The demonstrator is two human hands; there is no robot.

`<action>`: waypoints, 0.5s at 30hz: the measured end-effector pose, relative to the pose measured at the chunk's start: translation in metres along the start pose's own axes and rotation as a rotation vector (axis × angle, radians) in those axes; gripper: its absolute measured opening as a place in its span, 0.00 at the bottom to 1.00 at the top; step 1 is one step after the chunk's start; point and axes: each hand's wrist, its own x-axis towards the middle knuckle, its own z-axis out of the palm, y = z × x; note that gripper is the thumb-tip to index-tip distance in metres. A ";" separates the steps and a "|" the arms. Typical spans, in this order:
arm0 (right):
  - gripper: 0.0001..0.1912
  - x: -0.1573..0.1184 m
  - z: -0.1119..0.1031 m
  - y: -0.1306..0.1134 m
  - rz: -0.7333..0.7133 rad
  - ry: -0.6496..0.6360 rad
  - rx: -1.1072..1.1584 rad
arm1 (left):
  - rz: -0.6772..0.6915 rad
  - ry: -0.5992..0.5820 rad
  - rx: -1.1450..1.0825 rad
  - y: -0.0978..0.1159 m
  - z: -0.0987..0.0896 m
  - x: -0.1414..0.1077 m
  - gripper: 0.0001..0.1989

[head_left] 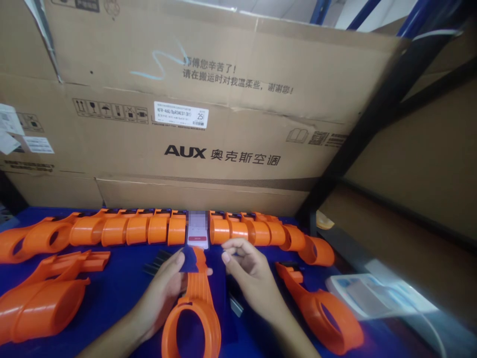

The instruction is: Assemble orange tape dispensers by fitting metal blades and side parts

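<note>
Judged risks, left to right. In front of the upright-lying smartphone with lit screen [198,238], slightly left: possible twisting of the orange plastic holder with ribbed neck and round open ring [211,318] out of the left hand [164,293], from gripping only near the narrow upper end. Possible creasing or shifting of the small flat dark-blue piece [189,259], from uneven thumb pressure. Directly ahead: possible nudging of the smartphone, from reaching too far forward. In front of the smartphone, to the right: possible fumbling by the right hand [253,278], raised near the holder but apart from it, with thumb and fingers curled close together; cannot tell whether gripping anything.

Appearance of holder: glossy, bright orange, no cracking visible; dark-blue piece at the upper end, under the left thumb, material not determinable. Also noted: left of the smartphone, a row of similar orange plastic rings [137,229]; right of it, a matching row [260,232], then a white rectangular device with cable [354,293].
</note>
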 end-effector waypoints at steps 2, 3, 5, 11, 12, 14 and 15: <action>0.18 -0.001 0.002 0.001 0.058 -0.034 0.062 | -0.036 -0.037 -0.041 0.001 -0.002 0.001 0.32; 0.18 -0.001 0.003 0.002 0.088 -0.049 0.097 | -0.047 -0.052 -0.051 0.001 -0.003 0.001 0.33; 0.20 -0.002 0.005 0.004 0.142 -0.081 0.155 | -0.028 -0.069 -0.071 0.002 -0.003 0.001 0.33; 0.19 -0.002 0.010 0.005 0.223 -0.093 0.098 | 0.024 -0.055 -0.059 0.007 0.005 0.000 0.33; 0.18 -0.003 0.010 0.005 0.224 -0.089 0.086 | 0.013 -0.044 -0.045 0.007 0.006 0.000 0.34; 0.17 -0.005 0.010 0.004 0.230 -0.083 0.086 | 0.031 -0.014 -0.025 0.006 0.007 0.000 0.33; 0.16 -0.005 0.010 0.005 0.237 -0.086 0.101 | 0.062 0.002 -0.025 0.005 0.008 0.000 0.32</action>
